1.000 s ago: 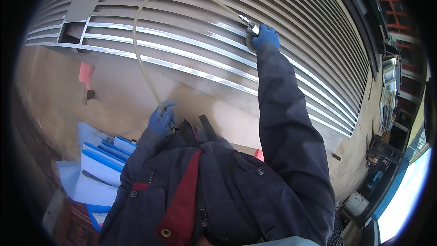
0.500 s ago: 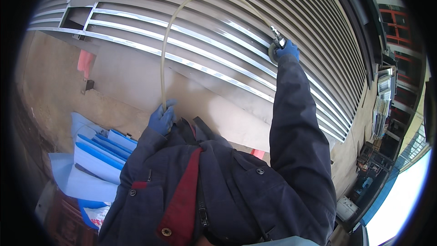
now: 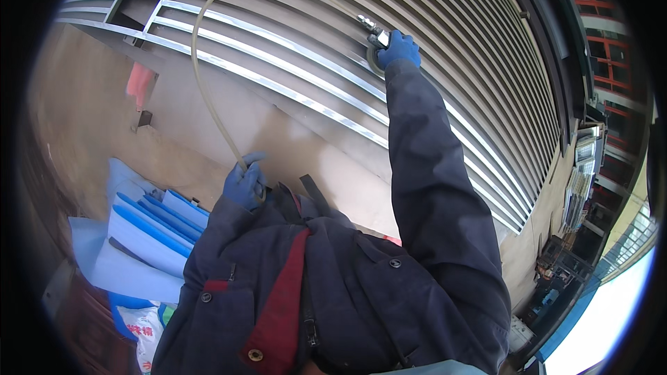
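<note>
In a blue glove, my right hand [image 3: 401, 50] is closed around a small air sander [image 3: 379, 39] with a round disc at its underside. The disc meets the metal slats of a large louvred panel [image 3: 278, 36]; how firmly it presses I cannot tell. From the sander's metal fitting, a pale translucent air hose [image 3: 196, 48] arches left and comes back down to my body. My left hand [image 3: 243, 184], also gloved in blue, grips this hose near my waist. The slats nearest me look bright and shiny, while those farther off are duller.
Blue and white folded sheets [image 3: 149, 232] are piled at the lower left, beside a printed white bag [image 3: 142, 330]. A red cloth-like piece [image 3: 141, 85] hangs at the panel's near left side. Stacked frames [image 3: 580, 177] and equipment stand to the right.
My right hand has moved the sander left and slightly farther away along the slats. The hose loop has swung left with it. My left hand keeps its hold at about the same spot.
</note>
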The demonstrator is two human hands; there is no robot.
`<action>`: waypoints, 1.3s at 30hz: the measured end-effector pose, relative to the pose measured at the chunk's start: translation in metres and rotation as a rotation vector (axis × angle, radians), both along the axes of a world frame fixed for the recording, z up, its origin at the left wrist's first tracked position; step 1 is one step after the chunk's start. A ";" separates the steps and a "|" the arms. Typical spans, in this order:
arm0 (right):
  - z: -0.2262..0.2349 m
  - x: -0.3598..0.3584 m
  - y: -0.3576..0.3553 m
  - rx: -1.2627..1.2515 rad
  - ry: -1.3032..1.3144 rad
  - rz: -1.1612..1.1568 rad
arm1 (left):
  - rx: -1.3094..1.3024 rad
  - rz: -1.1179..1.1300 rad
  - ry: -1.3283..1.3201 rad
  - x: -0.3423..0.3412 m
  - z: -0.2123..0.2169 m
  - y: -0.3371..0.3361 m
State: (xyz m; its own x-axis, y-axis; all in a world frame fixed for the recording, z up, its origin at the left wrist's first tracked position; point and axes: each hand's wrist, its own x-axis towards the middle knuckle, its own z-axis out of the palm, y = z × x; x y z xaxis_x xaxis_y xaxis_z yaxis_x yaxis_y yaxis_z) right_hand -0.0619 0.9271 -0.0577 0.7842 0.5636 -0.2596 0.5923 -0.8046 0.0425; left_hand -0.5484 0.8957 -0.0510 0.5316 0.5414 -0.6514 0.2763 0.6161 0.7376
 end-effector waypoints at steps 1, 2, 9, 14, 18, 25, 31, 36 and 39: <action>0.000 -0.005 0.007 0.002 0.007 0.021 | 0.001 0.014 0.008 -0.002 -0.001 0.001; 0.000 -0.009 0.011 0.001 0.008 0.047 | -0.022 0.030 -0.019 -0.004 -0.003 0.002; -0.009 0.002 -0.040 0.015 -0.011 -0.014 | -0.081 -0.004 -0.042 -0.005 -0.007 0.025; -0.009 0.037 -0.123 0.002 -0.032 -0.224 | -0.060 -0.124 -0.050 -0.003 -0.016 0.041; -0.008 0.051 -0.157 0.015 -0.018 -0.351 | -0.042 -0.180 -0.099 -0.009 -0.024 0.049; -0.005 0.004 -0.108 0.051 0.004 -0.391 | 0.045 -0.266 -0.023 -0.012 -0.025 0.069; 0.005 -0.044 -0.034 0.078 0.106 -0.145 | 0.179 -0.250 -0.059 -0.018 -0.010 0.074; 0.007 -0.040 -0.033 0.109 0.162 -0.071 | 0.223 -0.180 -0.029 -0.035 -0.001 0.049; 0.007 -0.024 -0.063 0.133 0.142 -0.104 | 0.212 -0.194 -0.038 -0.036 -0.002 0.030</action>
